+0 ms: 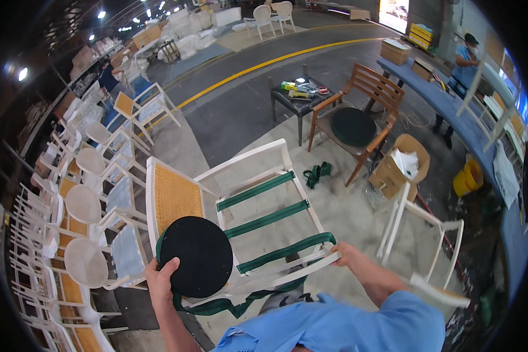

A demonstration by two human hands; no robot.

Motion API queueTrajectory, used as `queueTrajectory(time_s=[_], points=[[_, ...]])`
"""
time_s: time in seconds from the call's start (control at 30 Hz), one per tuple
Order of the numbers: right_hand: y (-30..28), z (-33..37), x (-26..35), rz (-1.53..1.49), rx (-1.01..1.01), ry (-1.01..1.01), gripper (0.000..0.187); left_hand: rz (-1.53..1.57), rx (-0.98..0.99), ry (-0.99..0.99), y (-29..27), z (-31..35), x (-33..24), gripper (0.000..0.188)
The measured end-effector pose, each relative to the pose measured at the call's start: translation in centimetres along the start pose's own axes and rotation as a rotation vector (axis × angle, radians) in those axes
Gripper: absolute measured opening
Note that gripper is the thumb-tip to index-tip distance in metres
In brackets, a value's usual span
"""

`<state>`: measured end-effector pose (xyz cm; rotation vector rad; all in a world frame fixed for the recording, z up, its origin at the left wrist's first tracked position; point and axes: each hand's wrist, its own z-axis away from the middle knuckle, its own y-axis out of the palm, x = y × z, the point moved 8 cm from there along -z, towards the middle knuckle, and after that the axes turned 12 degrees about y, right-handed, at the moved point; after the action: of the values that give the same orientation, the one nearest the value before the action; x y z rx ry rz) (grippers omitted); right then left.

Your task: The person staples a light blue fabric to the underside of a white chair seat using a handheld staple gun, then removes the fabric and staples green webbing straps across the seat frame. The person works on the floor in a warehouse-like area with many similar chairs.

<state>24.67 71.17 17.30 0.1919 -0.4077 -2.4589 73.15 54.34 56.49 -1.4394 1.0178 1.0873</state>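
A white chair frame (249,171) with a woven cane back (175,193) lies in front of me. Green webbing strips (267,218) cross its open seat. At the cane panel's lower end, my left hand (161,283) grips a large roll of green webbing (198,258), its thumb over the black flat side. A loose tail of webbing (217,306) trails from the roll below the frame. My right hand (345,256) closes round the frame's near right corner, beside a strip looped over the rail. Its fingertips are partly hidden.
Rows of white chairs (88,202) fill the left. Ahead stand a brown wooden chair (376,94) bearing another dark roll (354,126), and a black stool (299,104) with tools. To the right are a cardboard box (387,179), another white frame (431,217) and a blue bench (446,102) beside a co-worker (464,61).
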Motion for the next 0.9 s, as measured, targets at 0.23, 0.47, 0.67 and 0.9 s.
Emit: queueTrajectory(time_s=[0.23,0.47,0.67,0.9], points=[[8.0,-8.8,18.5,0.097,-0.191,0.061,0.043,-0.025,-0.067,-0.099,8.6,-16.8,8.8,0.047],[10.8,-14.4,28.8,0.142,-0.203,0.089,0.042,-0.11,-0.102,-0.125,15.1,-22.2,15.0,0.054],[9.9,-15.3,30.3,0.461,-0.173,0.185,0.044,-0.317,-0.185,-0.194,16.8,-20.9,14.7,0.046],[10.7,-12.8,44.1,1.486,-0.432,-0.131,0.063,-0.426,-0.421,-0.161,24.9,-14.4,8.5,0.053]])
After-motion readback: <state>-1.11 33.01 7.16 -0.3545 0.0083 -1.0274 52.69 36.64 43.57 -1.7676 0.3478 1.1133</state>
